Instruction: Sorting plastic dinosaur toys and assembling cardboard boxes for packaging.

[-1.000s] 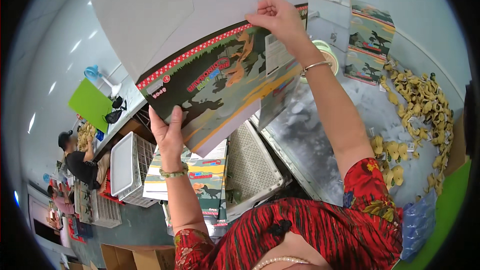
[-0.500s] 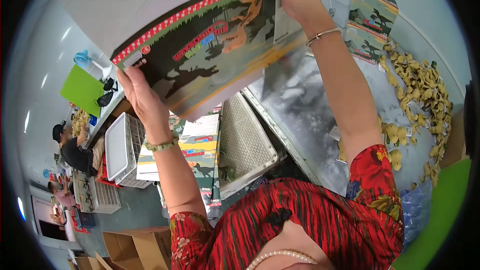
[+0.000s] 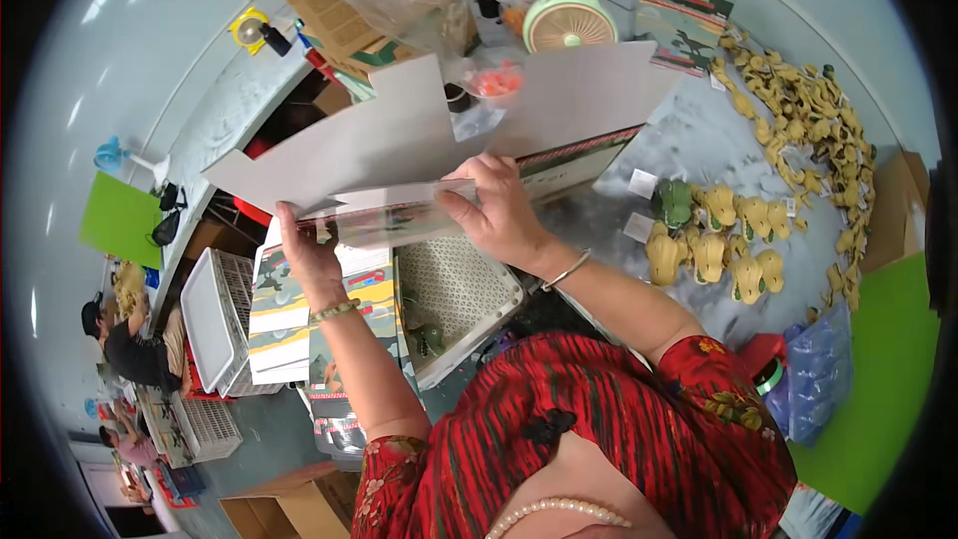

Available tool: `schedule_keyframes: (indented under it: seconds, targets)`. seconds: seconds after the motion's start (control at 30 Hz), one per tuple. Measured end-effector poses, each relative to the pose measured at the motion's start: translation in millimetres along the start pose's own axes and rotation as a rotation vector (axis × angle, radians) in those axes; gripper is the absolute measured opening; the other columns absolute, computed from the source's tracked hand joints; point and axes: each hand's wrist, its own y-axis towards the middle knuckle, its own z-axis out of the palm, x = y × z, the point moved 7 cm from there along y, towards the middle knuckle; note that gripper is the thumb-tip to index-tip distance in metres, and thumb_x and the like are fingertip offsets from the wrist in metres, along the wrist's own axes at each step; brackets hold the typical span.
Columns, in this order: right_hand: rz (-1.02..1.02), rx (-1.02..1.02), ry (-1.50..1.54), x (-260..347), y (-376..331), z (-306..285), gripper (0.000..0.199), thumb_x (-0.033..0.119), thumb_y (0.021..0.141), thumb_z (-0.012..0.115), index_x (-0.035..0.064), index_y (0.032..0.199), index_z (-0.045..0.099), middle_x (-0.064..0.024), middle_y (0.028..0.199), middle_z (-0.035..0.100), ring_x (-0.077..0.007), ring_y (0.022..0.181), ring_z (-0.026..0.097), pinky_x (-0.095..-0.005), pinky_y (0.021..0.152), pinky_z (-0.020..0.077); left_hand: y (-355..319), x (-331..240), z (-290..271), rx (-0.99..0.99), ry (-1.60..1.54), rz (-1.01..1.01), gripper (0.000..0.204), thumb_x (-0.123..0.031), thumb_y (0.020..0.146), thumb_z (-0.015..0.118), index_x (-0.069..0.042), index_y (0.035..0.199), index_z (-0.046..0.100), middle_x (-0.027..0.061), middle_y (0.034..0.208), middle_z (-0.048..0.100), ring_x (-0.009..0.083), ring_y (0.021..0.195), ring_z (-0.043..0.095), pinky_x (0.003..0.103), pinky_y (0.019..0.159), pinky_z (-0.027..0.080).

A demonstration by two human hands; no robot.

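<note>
A printed cardboard box blank [image 3: 389, 130], plain grey on its inner face, is held up in front of me, partly folded with its flaps standing. My left hand [image 3: 315, 265] grips its lower left end, thumb up along the edge. The fingers of my right hand [image 3: 499, 215] are closed over a folded edge near the middle. To the right on the table lie small yellow plush toys [image 3: 709, 258] in short rows with white tags, a green one [image 3: 674, 203] among them.
Under my hands stands a white perforated crate [image 3: 469, 289], beside stacked printed cardboard [image 3: 354, 339]. A green fan [image 3: 569, 22] and a plastic-draped carton [image 3: 349, 10] are at the back. A heap of plush toys [image 3: 798, 120] lies far right. Two people work at the left.
The cardboard has come down and tipped, showing its grey inside instead of the printed face. My right hand has moved down and left to its middle edge; my left hand has lowered.
</note>
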Motion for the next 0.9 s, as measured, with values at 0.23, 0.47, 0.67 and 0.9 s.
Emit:
schedule_keyframes:
  seconds: [0.23,0.47,0.67,0.9]
  targets:
    - [0.047,0.12,-0.045,-40.9,-40.3,26.1,0.015,0.018,0.074,0.054,0.0047,0.078,0.051,-0.0097,0.072,0.053,-0.0237,0.069,0.05,-0.0329,0.069,0.0358,9.9,66.2,-27.6,-0.039,0.216,-0.109,0.026,-0.002,0.06,0.044,-0.01,0.084,0.045,0.0013,0.073,0.046,0.0134,0.065,0.045,0.029,0.051,0.037]
    - [0.367,-0.885,0.124,-78.0,-69.2,-125.1,0.015,0.015,0.082,0.045,0.001,0.082,0.047,-0.0052,0.074,0.052,-0.0148,0.072,0.05,-0.0266,0.068,0.0404,28.2,66.8,-56.3,-0.174,0.211,-0.015,0.016,0.0,0.06,0.042,-0.008,0.073,0.043,-0.0001,0.058,0.031,0.0127,0.055,0.035,0.03,0.048,0.041]
    - [0.884,-0.964,0.78,-205.2,-131.3,-108.3,0.045,0.042,0.083,0.038,0.0026,0.104,0.046,-0.0041,0.102,0.048,-0.0136,0.095,0.042,-0.0256,0.084,0.029,48.6,83.6,-52.7,-0.079,0.249,-0.005,0.016,-0.013,0.064,0.046,-0.012,0.081,0.045,-0.0019,0.076,0.047,0.0105,0.074,0.043,0.026,0.071,0.028]
    - [0.835,-0.923,0.69,-180.2,-127.2,-98.1,0.051,0.044,0.083,0.034,0.0015,0.109,0.043,-0.0036,0.108,0.047,-0.0139,0.098,0.043,-0.0259,0.085,0.0299,48.1,70.2,1.0,0.233,0.155,-0.184,0.031,-0.017,0.067,0.046,-0.011,0.097,0.044,0.0011,0.085,0.046,0.013,0.076,0.043,0.029,0.072,0.035]
